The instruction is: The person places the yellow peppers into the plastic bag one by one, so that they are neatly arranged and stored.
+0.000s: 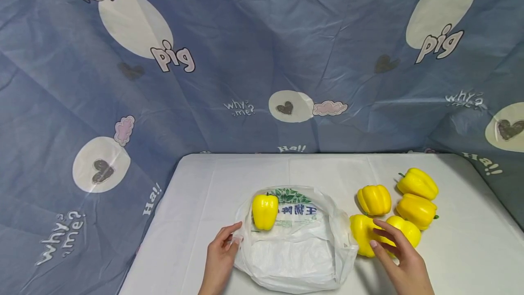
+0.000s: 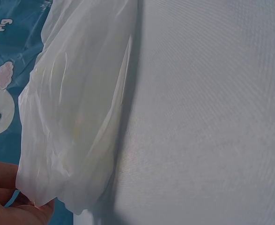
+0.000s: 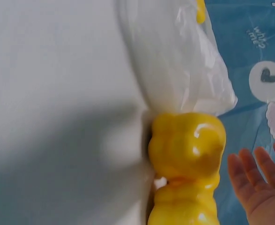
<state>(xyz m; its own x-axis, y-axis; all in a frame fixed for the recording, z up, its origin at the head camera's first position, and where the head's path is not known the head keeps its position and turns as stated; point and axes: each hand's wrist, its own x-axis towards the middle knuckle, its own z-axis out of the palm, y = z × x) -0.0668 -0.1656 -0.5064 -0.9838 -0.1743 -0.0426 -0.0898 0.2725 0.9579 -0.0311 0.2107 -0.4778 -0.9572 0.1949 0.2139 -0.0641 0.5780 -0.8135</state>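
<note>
A white plastic bag [image 1: 291, 261] with green and blue print lies with its mouth open on the table. Inside it, at the far left, is one yellow bell pepper [image 1: 265, 212]. My left hand [image 1: 221, 254] pinches the bag's left rim between thumb and fingers. On the other side, my right hand [image 1: 403, 263] hovers with spread, slightly bent fingers over two yellow bell peppers. The nearer-to-bag pepper [image 1: 361, 236] sits right beside the bag's right wall; the other pepper [image 1: 407, 232] is partly hidden by the fingers. The right wrist view shows the right palm [image 3: 271, 201] apart from them.
Behind the right hand lie more yellow bell peppers: one pepper [image 1: 374, 200] nearer the bag, another [image 1: 416, 212] to its right, and a third [image 1: 418, 184] farther back. The white table [image 1: 196, 213] ends at a blue printed cloth [image 1: 245, 58] hanging behind it.
</note>
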